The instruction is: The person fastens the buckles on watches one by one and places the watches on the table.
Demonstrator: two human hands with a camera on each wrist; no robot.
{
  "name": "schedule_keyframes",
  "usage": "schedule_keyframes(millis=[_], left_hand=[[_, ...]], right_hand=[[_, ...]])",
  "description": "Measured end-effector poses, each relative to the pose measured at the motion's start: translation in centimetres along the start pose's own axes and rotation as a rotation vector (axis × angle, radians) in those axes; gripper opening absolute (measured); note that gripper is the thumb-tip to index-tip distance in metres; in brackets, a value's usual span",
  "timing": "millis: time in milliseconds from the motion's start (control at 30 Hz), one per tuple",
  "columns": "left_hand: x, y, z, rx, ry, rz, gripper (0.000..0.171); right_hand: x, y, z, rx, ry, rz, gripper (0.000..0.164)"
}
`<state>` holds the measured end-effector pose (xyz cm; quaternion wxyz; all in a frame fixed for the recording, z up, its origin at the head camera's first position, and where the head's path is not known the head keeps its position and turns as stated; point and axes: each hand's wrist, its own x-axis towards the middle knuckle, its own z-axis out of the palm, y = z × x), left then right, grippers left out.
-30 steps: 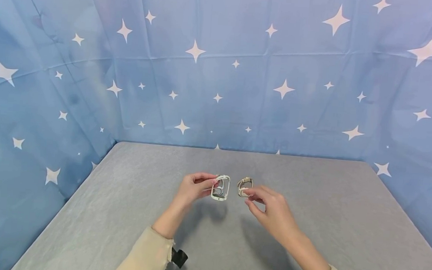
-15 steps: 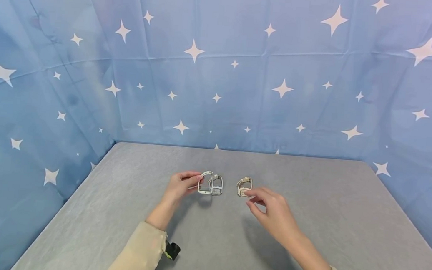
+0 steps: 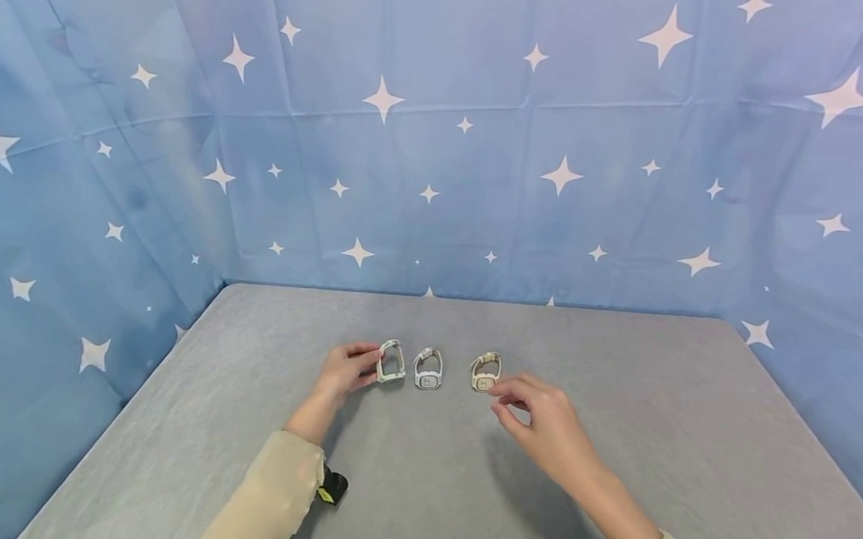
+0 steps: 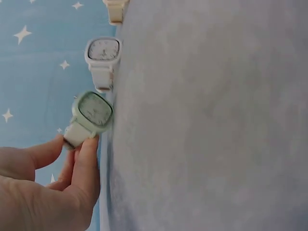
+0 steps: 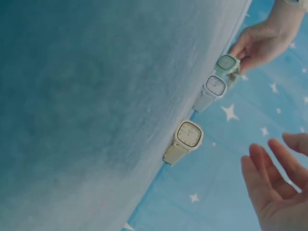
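My left hand (image 3: 342, 372) pinches a pale green wristwatch (image 4: 95, 109) by its strap, between thumb and fingers. The watch has a squarish face and leans a little in the left wrist view. Just right of it, a white wristwatch (image 3: 428, 380) stands on its looped strap, dial toward me. Farther right, a beige wristwatch (image 5: 189, 134) stands the same way. My right hand (image 3: 545, 415) hovers beside the beige watch with relaxed, slightly bent fingers. In the right wrist view those fingers (image 5: 257, 173) are apart from the watch and hold nothing.
A grey cloth-covered table (image 3: 416, 486) lies under the watches. Behind it and along both sides hangs a blue curtain (image 3: 440, 153) with white stars. A black wrist strap device (image 3: 334, 486) sits at my left sleeve (image 3: 266, 492).
My left hand has carried the green watch left and down, away from the white watch, which now shows fully. My right hand has stayed almost still near the beige watch.
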<state>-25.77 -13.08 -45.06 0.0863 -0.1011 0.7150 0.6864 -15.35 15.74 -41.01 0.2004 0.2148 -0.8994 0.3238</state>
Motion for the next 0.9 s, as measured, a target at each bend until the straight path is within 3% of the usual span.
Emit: schedule_keyframes(millis=[133, 267, 367, 500, 633, 900], left_hand=[[-0.1, 0.0, -0.2, 0.090, -0.047, -0.011, 0.036], [-0.5, 0.5, -0.1, 0.248, -0.107, 0.035, 0.042], [-1.1, 1.2, 0.2, 0.506, -0.117, 0.117, 0.046], [-1.9, 2.2, 0.7, 0.841, -0.082, 0.191, 0.052], [-2.2, 2.7, 1.1, 0.962, -0.063, 0.191, 0.056], [-1.7, 3.3, 2.0, 1.109, -0.018, 0.225, 0.056]], right_hand=[[-0.1, 0.2, -0.1, -0.012, 0.001, -0.004, 0.022], [0.0, 0.5, -0.3, -0.040, -0.013, 0.009, 0.022], [0.2, 0.9, -0.6, -0.069, -0.052, 0.037, 0.024], [0.6, 1.5, -1.0, -0.099, -0.124, 0.085, 0.033], [1.4, 2.3, -1.3, -0.113, -0.181, 0.063, 0.044], [3.6, 3.2, -1.5, -0.153, -0.287, 0.006, 0.063]])
